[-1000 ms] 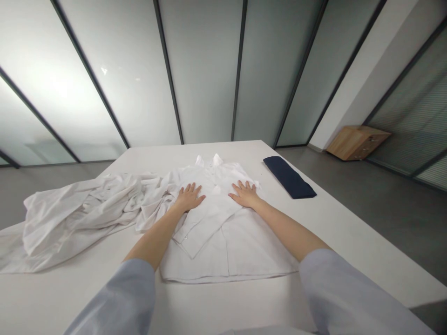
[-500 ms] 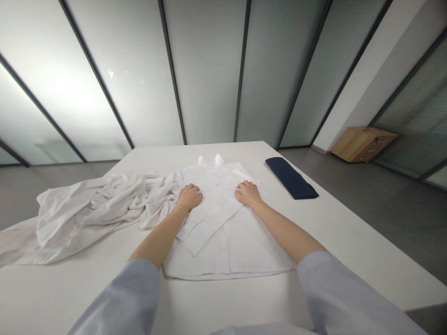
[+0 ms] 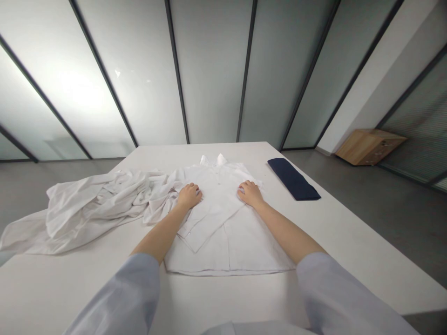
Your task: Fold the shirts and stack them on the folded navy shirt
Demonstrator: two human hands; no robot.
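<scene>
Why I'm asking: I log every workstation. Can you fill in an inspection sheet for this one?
Surface: white table, plain top.
Job's things: white shirt lying flat, collar on the far side, one sleeve folded across the front.
Clutter: crumpled white garments to the left, touching the shirt; dark blue folded cloth to the right, apart from it.
Hands: left hand and right hand on the shirt's shoulders, fingers curled; a pinch on the fabric cannot be told.
Cables: nothing seen.
Surroundings: frosted glass walls, grey floor, wooden cabinet at the right wall.
</scene>
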